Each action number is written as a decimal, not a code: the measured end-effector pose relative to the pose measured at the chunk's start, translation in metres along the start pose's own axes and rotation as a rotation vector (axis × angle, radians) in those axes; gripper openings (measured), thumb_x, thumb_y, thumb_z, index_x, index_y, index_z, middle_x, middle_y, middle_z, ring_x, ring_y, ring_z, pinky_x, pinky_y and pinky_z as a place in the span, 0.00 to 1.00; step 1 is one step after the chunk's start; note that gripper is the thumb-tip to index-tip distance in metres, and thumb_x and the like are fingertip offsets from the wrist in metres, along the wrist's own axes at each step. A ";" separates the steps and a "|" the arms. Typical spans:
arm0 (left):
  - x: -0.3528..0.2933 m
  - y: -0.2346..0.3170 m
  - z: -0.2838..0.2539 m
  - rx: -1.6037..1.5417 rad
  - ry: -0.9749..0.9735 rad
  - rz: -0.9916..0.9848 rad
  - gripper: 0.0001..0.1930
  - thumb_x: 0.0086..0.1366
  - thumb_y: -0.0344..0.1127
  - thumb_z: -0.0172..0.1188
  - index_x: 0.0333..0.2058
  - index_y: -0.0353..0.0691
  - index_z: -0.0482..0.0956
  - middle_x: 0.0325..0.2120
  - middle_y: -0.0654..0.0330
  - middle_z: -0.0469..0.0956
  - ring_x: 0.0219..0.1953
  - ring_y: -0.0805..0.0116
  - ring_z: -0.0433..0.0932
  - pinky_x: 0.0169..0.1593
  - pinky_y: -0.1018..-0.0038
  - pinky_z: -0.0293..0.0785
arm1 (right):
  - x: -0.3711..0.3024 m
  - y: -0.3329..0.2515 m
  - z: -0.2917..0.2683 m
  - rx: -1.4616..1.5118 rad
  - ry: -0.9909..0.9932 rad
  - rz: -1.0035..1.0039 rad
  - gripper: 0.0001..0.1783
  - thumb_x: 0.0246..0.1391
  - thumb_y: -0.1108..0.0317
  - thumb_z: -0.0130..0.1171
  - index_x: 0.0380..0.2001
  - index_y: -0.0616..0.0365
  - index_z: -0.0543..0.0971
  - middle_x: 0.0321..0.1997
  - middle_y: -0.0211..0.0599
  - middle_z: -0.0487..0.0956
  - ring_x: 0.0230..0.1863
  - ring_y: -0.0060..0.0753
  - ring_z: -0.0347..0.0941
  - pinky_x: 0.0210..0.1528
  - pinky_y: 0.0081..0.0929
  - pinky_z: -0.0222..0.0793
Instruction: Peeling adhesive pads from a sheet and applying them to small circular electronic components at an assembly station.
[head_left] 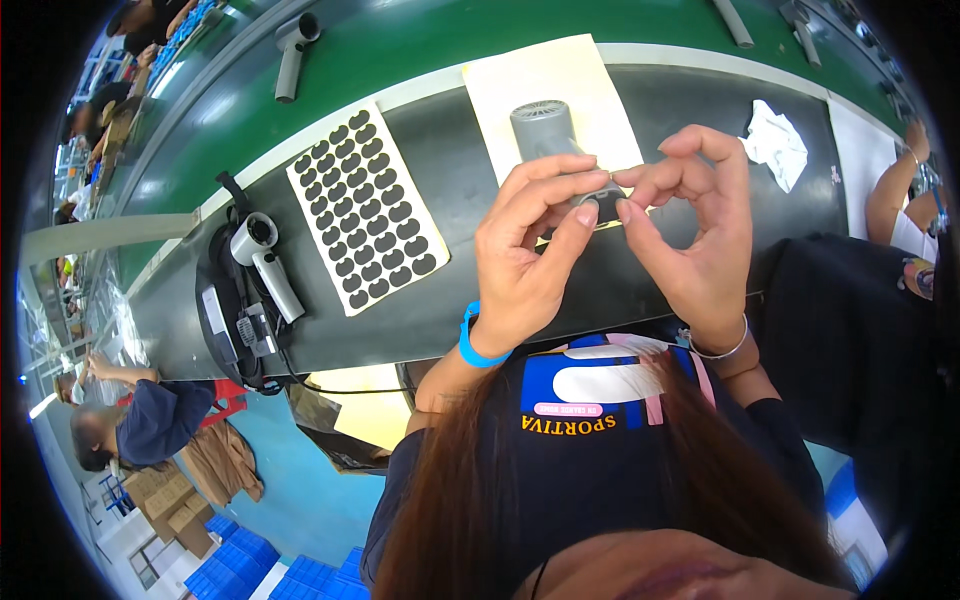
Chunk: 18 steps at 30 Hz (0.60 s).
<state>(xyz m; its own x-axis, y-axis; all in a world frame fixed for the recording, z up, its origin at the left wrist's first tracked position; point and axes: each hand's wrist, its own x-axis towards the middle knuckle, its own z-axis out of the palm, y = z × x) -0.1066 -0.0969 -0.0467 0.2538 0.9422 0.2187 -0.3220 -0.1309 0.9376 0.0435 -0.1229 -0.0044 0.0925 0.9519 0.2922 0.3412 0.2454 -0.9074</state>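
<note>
Conveyor belt (420, 60): one, green, carrying at least three gray dryer bodies (290, 70).
Workbench (440, 150): one, black-topped.
Yellowish paper (500, 95): one sheet on the bench, partly beneath the worked dryer.
Sticker sheet (405, 265): one, left of the hands; black stickers in four columns.
Worked hair dryer (542, 128): one, gray, vented end away from the person, near end between the hands.
Second hair dryer (278, 285): one, gray, at bench left.
Hands: two; left hand (525, 250) grasping the worked dryer's near end; right hand (695, 220) with thumb and forefinger beside it, grip impossible to tell.
Cloth (775, 145): one, white, crumpled.
</note>
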 end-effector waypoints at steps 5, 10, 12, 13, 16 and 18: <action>0.000 -0.002 0.001 0.004 0.002 -0.001 0.12 0.61 0.21 0.56 0.44 0.32 0.78 0.48 0.56 0.71 0.40 0.75 0.76 0.42 0.80 0.75 | -0.001 0.001 0.000 -0.026 0.003 -0.001 0.27 0.46 0.80 0.59 0.48 0.58 0.61 0.27 0.28 0.75 0.42 0.25 0.75 0.46 0.24 0.61; 0.000 -0.003 0.000 0.014 0.004 0.004 0.11 0.62 0.22 0.56 0.44 0.32 0.78 0.47 0.56 0.71 0.40 0.75 0.76 0.42 0.80 0.75 | -0.001 0.001 0.000 -0.069 0.009 0.001 0.26 0.45 0.81 0.60 0.47 0.58 0.62 0.27 0.28 0.75 0.41 0.25 0.74 0.47 0.23 0.62; -0.001 -0.004 -0.002 0.016 0.013 -0.002 0.11 0.62 0.22 0.56 0.43 0.32 0.78 0.48 0.56 0.71 0.40 0.75 0.76 0.41 0.81 0.75 | 0.001 0.000 0.001 -0.081 0.007 -0.005 0.25 0.45 0.80 0.60 0.46 0.59 0.63 0.27 0.28 0.75 0.40 0.25 0.74 0.47 0.23 0.63; -0.001 -0.004 -0.003 0.016 0.013 0.001 0.11 0.62 0.22 0.56 0.43 0.32 0.78 0.48 0.56 0.71 0.40 0.75 0.76 0.41 0.81 0.75 | 0.004 -0.006 -0.001 -0.220 0.004 -0.018 0.23 0.45 0.80 0.60 0.45 0.59 0.65 0.27 0.28 0.75 0.39 0.25 0.74 0.47 0.23 0.63; 0.000 -0.002 -0.010 0.047 0.025 0.035 0.11 0.62 0.21 0.56 0.43 0.32 0.77 0.48 0.56 0.71 0.40 0.75 0.76 0.41 0.80 0.76 | 0.013 -0.008 -0.011 -0.251 0.079 -0.170 0.21 0.45 0.77 0.64 0.42 0.57 0.68 0.25 0.29 0.75 0.33 0.27 0.74 0.42 0.24 0.66; 0.002 0.002 -0.012 -0.053 0.087 0.032 0.10 0.61 0.20 0.56 0.42 0.32 0.76 0.48 0.55 0.70 0.40 0.75 0.75 0.41 0.79 0.78 | 0.017 -0.012 -0.032 -0.150 0.166 -0.314 0.21 0.45 0.73 0.66 0.41 0.55 0.69 0.23 0.30 0.75 0.27 0.29 0.74 0.37 0.25 0.68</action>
<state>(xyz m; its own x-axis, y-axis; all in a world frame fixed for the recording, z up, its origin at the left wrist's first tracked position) -0.1173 -0.0917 -0.0476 0.1629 0.9613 0.2220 -0.3771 -0.1473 0.9144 0.0704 -0.1158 0.0210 0.1078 0.7887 0.6052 0.5087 0.4793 -0.7152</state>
